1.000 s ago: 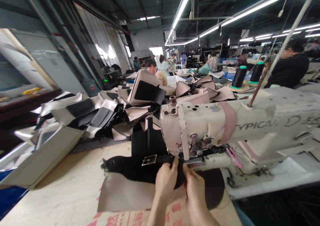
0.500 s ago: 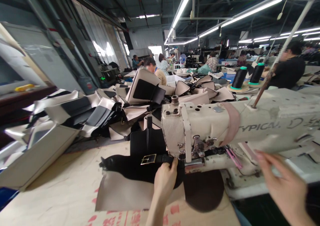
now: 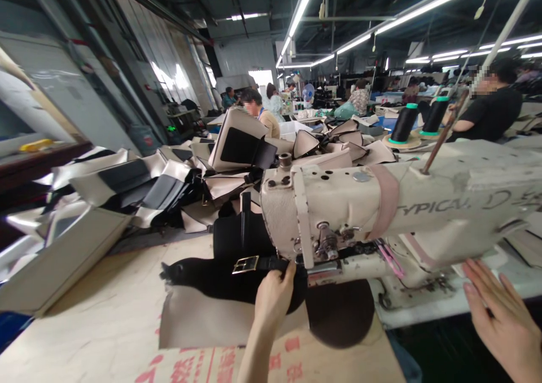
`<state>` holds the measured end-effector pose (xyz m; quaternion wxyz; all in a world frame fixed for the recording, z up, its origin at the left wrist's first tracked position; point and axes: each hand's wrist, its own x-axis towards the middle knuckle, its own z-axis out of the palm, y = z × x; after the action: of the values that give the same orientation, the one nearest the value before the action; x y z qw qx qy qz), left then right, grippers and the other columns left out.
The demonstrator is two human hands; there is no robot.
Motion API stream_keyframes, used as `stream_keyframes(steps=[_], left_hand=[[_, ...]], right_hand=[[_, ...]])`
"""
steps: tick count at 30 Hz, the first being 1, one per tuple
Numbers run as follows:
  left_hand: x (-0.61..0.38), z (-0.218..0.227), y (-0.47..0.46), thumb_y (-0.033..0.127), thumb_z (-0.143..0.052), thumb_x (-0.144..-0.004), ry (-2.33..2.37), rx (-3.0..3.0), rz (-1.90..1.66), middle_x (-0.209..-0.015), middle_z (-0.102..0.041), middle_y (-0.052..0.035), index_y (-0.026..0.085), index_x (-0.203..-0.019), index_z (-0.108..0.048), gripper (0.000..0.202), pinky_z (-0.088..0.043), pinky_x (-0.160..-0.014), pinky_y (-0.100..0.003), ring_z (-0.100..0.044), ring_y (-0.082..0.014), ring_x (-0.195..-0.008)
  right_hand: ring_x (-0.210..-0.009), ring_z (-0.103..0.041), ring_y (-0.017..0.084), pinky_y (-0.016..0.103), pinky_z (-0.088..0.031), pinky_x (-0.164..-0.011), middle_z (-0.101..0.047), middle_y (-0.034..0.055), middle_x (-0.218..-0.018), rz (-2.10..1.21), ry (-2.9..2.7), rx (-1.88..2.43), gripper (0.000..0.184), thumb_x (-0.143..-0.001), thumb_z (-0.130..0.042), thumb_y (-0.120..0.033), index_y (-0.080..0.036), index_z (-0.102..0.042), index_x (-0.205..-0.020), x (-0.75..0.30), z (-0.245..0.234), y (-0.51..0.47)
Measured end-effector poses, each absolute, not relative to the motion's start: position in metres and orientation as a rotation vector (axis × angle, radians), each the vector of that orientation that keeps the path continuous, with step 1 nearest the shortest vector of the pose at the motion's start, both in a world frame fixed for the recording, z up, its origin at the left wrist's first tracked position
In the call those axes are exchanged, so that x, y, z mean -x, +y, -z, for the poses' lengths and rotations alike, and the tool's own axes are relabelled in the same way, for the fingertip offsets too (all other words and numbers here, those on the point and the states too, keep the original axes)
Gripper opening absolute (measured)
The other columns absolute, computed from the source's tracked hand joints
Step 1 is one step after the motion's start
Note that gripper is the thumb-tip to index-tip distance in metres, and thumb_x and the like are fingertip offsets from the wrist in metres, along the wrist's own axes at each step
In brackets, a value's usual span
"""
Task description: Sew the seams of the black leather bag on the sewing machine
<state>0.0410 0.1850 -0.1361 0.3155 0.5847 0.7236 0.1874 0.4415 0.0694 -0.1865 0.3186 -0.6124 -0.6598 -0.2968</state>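
Note:
My left hand (image 3: 274,292) is closed on a black strap (image 3: 269,262) right beside the needle area of a cream sewing machine (image 3: 334,194). A gold-coloured buckle (image 3: 245,265) sits on the strap, left of my thumb. Under it spreads a black bag piece (image 3: 201,275) joined to a beige panel (image 3: 207,321), and a dark rounded flap (image 3: 341,315) hangs out to the right. The presser foot and needle are mostly hidden behind the machine head. My right hand (image 3: 502,309) is open and holds nothing, its fingers stretched out near the underside of the machine arm.
Beige and black bag pieces (image 3: 104,233) lie heaped behind and left of the plywood table top (image 3: 101,332). Two black thread cones (image 3: 403,124) stand behind the machine. A person in black (image 3: 486,112) sits at the right; several others work farther back.
My right hand has moved right and its fingers have straightened. My left hand still holds the strap. The view has shifted slightly, moving the machine and bag piece a little left and up.

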Motion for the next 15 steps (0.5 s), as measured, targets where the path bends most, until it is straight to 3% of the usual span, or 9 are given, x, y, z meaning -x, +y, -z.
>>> stream_keyframes(steps=[4,8,15], left_hand=[[-0.042,0.136,0.182,0.058,-0.031,-0.079,1.928,-1.533,-0.504,-0.066,-0.059,-0.0103,0.016,-0.059,-0.054,0.053,-0.028,-0.056,-0.027,-0.053,-0.0202,-0.063],[-0.043,0.134,0.182,0.057,-0.031,-0.079,1.941,-1.535,-0.509,-0.065,-0.059,-0.0105,0.016,-0.058,-0.053,0.051,-0.027,-0.054,-0.027,-0.052,-0.0202,-0.062],[-0.042,0.136,0.190,0.050,-0.035,-0.080,1.925,-1.539,-0.544,-0.065,-0.061,-0.0116,0.014,-0.059,-0.057,0.047,-0.031,-0.056,-0.027,-0.056,-0.0226,-0.065]], right_hand=[[-0.113,-0.050,0.024,0.045,-0.032,-0.104,-0.054,0.0068,-0.122,0.740,-1.682,1.644,0.044,-0.085,-0.046,-0.029,-0.019,-0.045,-0.128,-0.442,0.157,0.071],[-0.101,-0.058,0.020,0.040,-0.036,-0.102,-0.063,0.0019,-0.109,0.752,-1.542,1.658,0.034,-0.086,-0.044,-0.038,-0.025,-0.057,-0.115,-0.440,0.119,0.079],[-0.105,-0.056,0.021,0.040,-0.033,-0.104,-0.062,0.0043,-0.111,0.785,-1.538,1.639,0.035,-0.085,-0.045,-0.035,-0.022,-0.056,-0.116,-0.431,0.123,0.083]])
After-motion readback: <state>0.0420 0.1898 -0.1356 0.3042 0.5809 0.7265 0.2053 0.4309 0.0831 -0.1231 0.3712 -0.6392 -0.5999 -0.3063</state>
